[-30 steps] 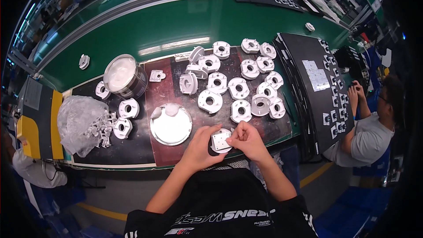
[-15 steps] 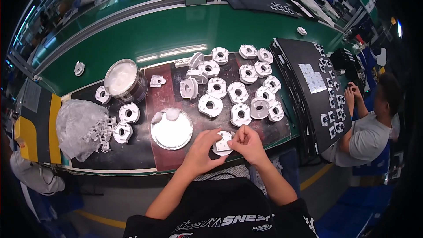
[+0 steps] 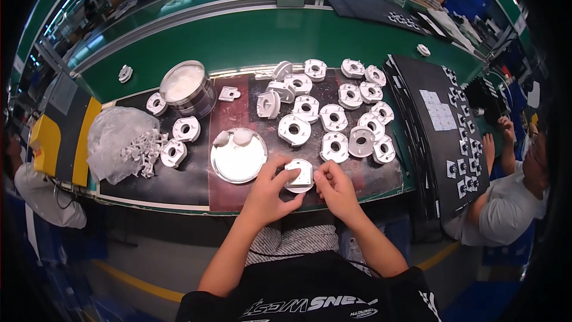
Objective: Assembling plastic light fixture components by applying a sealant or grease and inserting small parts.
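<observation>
While the left hand (image 3: 269, 195), half curled, grips a white part (image 3: 304, 175), the right hand (image 3: 336, 188) bunches its fingertips beside it. Whether these pinch anything, I cannot tell.

Right of the round lid (image 3: 236, 167), the left hand (image 3: 266, 198) grips a white disc-shaped part (image 3: 303, 177) and the right hand (image 3: 337, 191) curls farther right, with a tin (image 3: 199, 104) beyond the lid and a plastic bag (image 3: 109, 143) to the lid's left.

The one view, a wide head-worn fisheye, looks down and forward from close above the left hand (image 3: 269, 194), right hand (image 3: 338, 191) and counter (image 3: 238, 48), straight edges bending toward its rim.
</observation>
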The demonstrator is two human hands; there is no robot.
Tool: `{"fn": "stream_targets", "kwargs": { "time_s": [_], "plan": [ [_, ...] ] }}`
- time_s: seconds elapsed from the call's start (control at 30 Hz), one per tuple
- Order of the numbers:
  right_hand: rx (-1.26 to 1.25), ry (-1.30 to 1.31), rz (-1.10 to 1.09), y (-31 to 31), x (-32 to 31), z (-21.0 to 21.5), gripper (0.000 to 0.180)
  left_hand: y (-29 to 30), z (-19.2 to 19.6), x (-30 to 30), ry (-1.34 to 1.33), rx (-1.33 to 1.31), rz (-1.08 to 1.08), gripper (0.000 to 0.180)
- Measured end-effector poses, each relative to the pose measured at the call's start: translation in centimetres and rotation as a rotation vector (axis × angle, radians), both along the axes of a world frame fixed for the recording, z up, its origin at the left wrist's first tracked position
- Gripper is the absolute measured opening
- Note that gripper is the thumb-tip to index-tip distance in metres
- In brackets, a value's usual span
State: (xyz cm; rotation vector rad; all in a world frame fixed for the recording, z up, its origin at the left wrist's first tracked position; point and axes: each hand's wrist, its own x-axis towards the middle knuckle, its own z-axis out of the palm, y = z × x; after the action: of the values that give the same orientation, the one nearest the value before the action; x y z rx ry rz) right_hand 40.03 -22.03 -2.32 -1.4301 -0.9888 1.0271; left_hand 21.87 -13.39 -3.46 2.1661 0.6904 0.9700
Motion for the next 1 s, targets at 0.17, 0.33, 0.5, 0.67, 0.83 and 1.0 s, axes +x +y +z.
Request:
{"fn": "stream_targets", "kwargs": {
  "time_s": [0.17,0.33,0.5,0.67,0.83,1.0],
  "plan": [
    [0.090,0.002,0.072,-0.2,-0.2,-0.5,0.014,-0.1,0.2,-0.7,-0.003,0.030,0.018,0.051],
    [0.197,-0.285,0.036,-0.3,-0.1,-0.2,0.017,-0.2,0.6,-0.4,-0.062,0.061,-0.007,0.054],
    [0.197,-0.286,0.026,-0.8,-0.4,-0.4,0.019,0.6,1.6,-8.1,-0.075,0.229,0.441,0.027],
    [0.171,-0.067,-0.013,-1.5,0.0,-1.2,0.026,6.0,2.3,-20.2,0.260,0.431,0.895,0.024],
    [0.186,-0.093,-0.060,-1.6,-0.2,-1.1,0.024,7.4,1.8,-24.7,0.376,0.211,0.908,0.020],
    [0.144,-0.093,-0.050,-1.5,-0.1,-1.1,0.022,7.7,0.4,-25.4,0.336,0.192,0.876,0.018]
  ]
}}
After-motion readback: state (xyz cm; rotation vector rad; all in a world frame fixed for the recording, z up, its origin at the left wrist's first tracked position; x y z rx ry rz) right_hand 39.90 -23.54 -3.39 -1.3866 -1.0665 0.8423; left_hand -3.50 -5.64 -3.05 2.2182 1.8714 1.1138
